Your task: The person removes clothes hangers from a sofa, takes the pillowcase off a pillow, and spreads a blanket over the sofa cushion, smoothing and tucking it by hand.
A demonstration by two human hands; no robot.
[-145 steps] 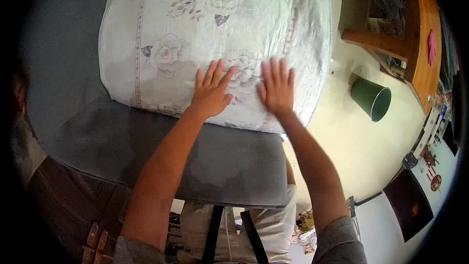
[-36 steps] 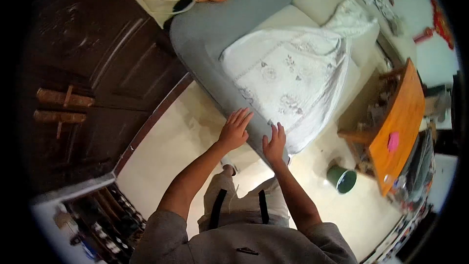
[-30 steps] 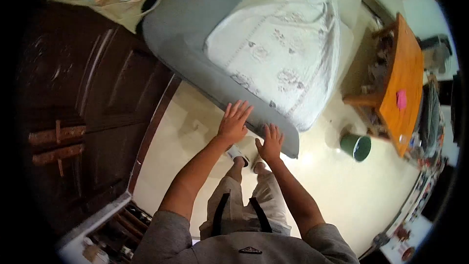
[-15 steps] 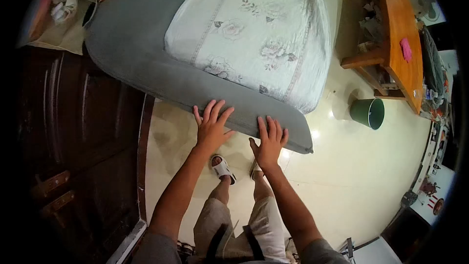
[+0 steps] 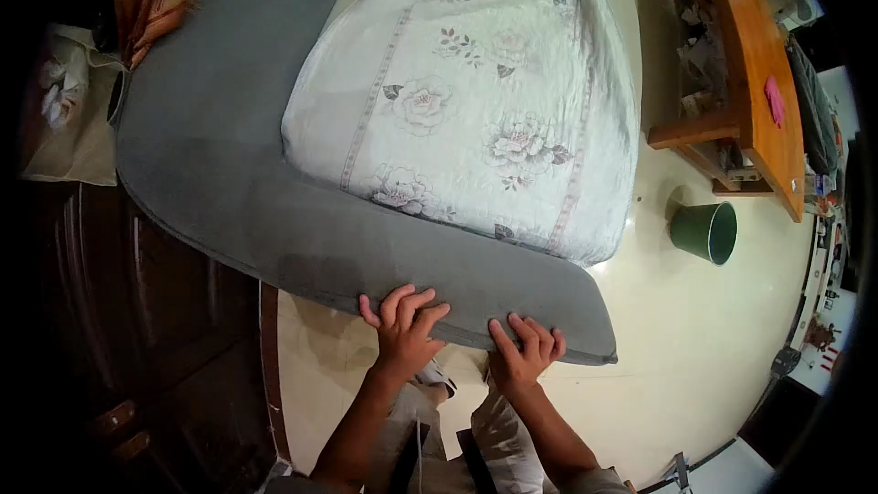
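Observation:
A thick grey fabric-covered mattress (image 5: 311, 247) lies across the view, its near edge raised above the floor. My left hand (image 5: 402, 334) grips that edge, with spread fingers over the top and the thumb low at the edge. Farther right along the same edge, nearer the corner, my right hand (image 5: 524, 352) holds on with its fingers on top; its thumb is mostly hidden. A white, flower-printed cloth cover (image 5: 457, 110) wraps a bulky thing resting on the grey surface. What is inside the cover cannot be seen.
Dark wooden door panels (image 5: 155, 320) stand at the left, below a beige bag (image 5: 78, 142). An orange-brown patterned cloth (image 5: 160, 0) hangs at the upper left. To the right are a green bin (image 5: 704, 233) and a wooden table (image 5: 754, 82) with a pink cloth (image 5: 775, 101).
The grey mattress edge has come closer to my body, both hands moving with it, and now covers more of my feet. The flower-printed bundle has shifted the same way. My view has tilted slightly.

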